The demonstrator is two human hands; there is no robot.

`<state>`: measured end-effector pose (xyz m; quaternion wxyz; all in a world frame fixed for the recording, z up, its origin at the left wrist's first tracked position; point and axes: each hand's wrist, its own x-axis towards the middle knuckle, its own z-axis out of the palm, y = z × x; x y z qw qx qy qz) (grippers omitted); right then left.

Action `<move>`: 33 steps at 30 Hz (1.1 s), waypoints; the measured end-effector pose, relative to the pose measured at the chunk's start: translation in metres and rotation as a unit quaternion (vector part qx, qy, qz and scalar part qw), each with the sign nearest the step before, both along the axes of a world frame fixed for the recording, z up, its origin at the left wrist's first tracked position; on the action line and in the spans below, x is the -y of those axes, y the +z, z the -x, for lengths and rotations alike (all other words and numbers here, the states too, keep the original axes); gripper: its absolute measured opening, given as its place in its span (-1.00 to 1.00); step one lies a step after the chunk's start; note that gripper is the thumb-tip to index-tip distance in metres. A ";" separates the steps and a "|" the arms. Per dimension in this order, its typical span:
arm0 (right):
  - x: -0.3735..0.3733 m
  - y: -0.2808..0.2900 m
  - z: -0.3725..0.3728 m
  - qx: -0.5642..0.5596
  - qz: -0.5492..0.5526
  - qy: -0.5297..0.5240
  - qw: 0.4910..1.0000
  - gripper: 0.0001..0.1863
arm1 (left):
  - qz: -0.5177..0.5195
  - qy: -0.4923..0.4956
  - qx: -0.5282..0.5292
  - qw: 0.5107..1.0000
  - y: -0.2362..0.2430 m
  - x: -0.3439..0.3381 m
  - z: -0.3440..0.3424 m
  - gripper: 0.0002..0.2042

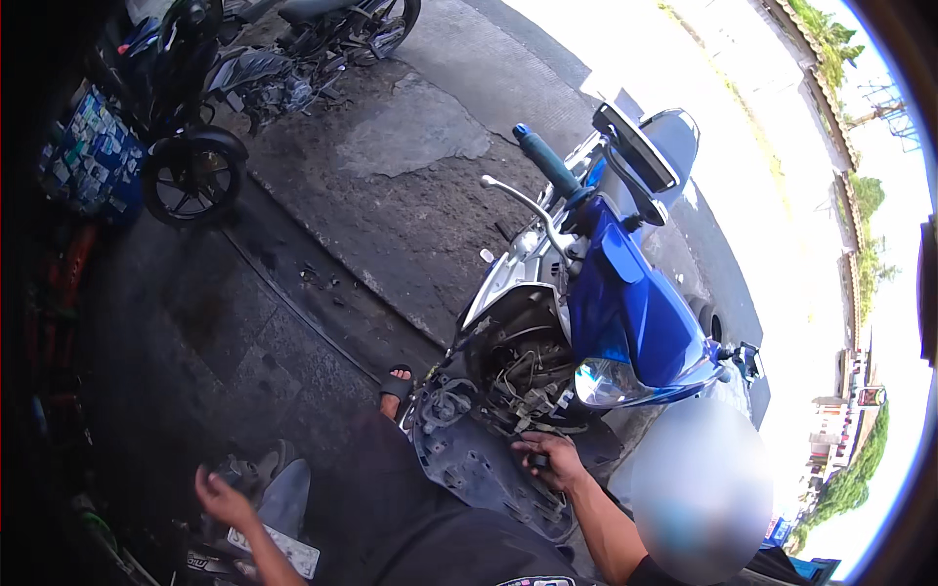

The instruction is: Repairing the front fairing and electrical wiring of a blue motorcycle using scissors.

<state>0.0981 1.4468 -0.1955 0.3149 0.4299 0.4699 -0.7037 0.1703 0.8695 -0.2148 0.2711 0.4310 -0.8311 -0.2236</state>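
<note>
Blue motorbike (635, 283), front end toward the person, so I'll use its headlight (608, 383) as the marker for everything. The bike's long axis runs up and away from that headlight, leaning a bit right. From the fingers of the right hand (559, 464), the headlight is up and to the right, with the body beyond it. That's easily the nearer hand, just below and left of the headlight; the left hand (223, 500) is way off to its lower left.

Far up and left of the headlight there's a black motorbike (203, 144), with a blue container (119, 203) beside it (blue and white bits all over, can't tell if they're inside or stuck on the outside). Lower left of the headlight sits a dark plastic panel (454, 449), and well past that a grey fender piece (285, 493) with the left hand right by it.

Just left of the headlight the front of the bike is uncovered, a dark cavity full of wiring (532, 376) and connectors. Further left is a sandalled foot (395, 383).

Fingers: the left ones are loosely spread with nothing I can see in them. The right ones look curled around a small dark object (539, 460), too blurry to say what.
</note>
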 end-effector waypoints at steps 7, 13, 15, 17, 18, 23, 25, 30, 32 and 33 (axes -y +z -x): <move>-0.006 -0.013 -0.011 -0.070 0.065 0.011 0.995 -0.39 | -0.310 -0.687 0.152 0.640 0.090 -0.374 0.142 -0.73; -0.018 -0.009 -0.017 -0.115 0.101 0.044 0.987 -0.40 | -0.111 -0.757 0.262 0.589 0.033 -0.417 0.112 -0.59; -0.020 -0.009 -0.018 -0.112 0.117 0.037 0.986 -0.40 | -0.087 -0.765 0.239 0.592 0.032 -0.420 0.115 -0.57; -0.022 -0.015 -0.019 -0.110 0.128 0.036 0.985 -0.40 | -0.052 -0.765 0.253 0.590 0.027 -0.424 0.116 -0.60; -0.021 -0.018 -0.020 -0.109 0.125 0.050 0.985 -0.38 | -0.025 -0.760 0.260 0.595 0.026 -0.424 0.114 -0.63; -0.019 -0.020 -0.023 -0.124 0.107 0.097 0.982 -0.32 | -0.009 -0.751 0.252 0.611 0.017 -0.423 0.112 -0.75; -0.016 -0.020 -0.024 -0.141 0.088 0.087 0.982 -0.31 | -0.010 -0.744 0.255 0.618 0.016 -0.424 0.108 -0.78; -0.013 -0.018 -0.022 -0.130 0.063 0.107 0.984 -0.39 | -0.194 -0.641 0.316 0.673 0.000 -0.418 0.096 -0.82; -0.006 -0.022 -0.024 -0.111 0.034 0.122 0.986 -0.44 | -0.220 -0.625 0.301 0.685 -0.007 -0.413 0.094 -0.84; 0.000 -0.029 -0.027 -0.145 -0.045 0.111 0.982 -0.50 | -0.244 -0.612 0.288 0.695 -0.007 -0.414 0.094 -0.86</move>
